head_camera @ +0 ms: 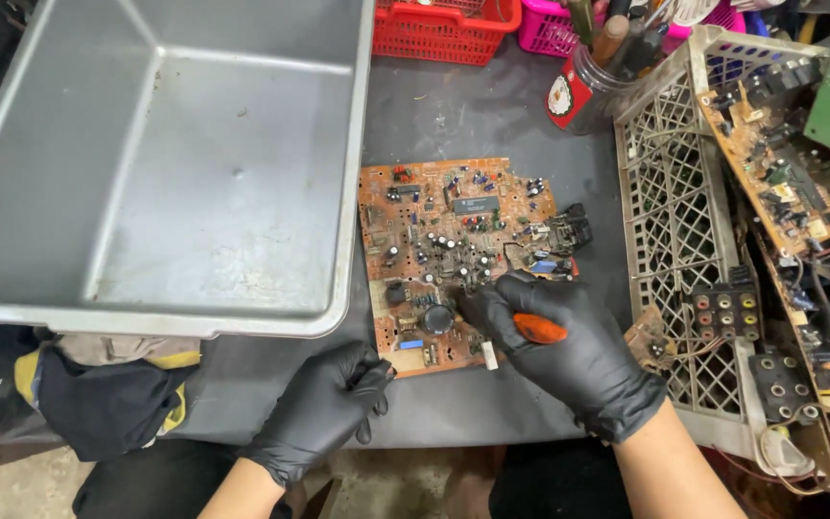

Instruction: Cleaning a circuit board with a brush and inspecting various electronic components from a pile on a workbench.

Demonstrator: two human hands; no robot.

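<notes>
The right hand (569, 351), in a black glove, is closing around an orange-handled tool (538, 330), its tip pressing down into the board (453, 255); the tip itself is hidden, so it may be a screwdriver. The left hand (324, 408) is curling loosely at the board's near-left corner, apparently holding nothing. The brown board is lying flat on the dark desk (453, 115), just ahead of both hands, long axis running away from the person, studded with small parts. A grey plastic tub (338, 192) is sitting left, a lattice crate (670, 192) right.
</notes>
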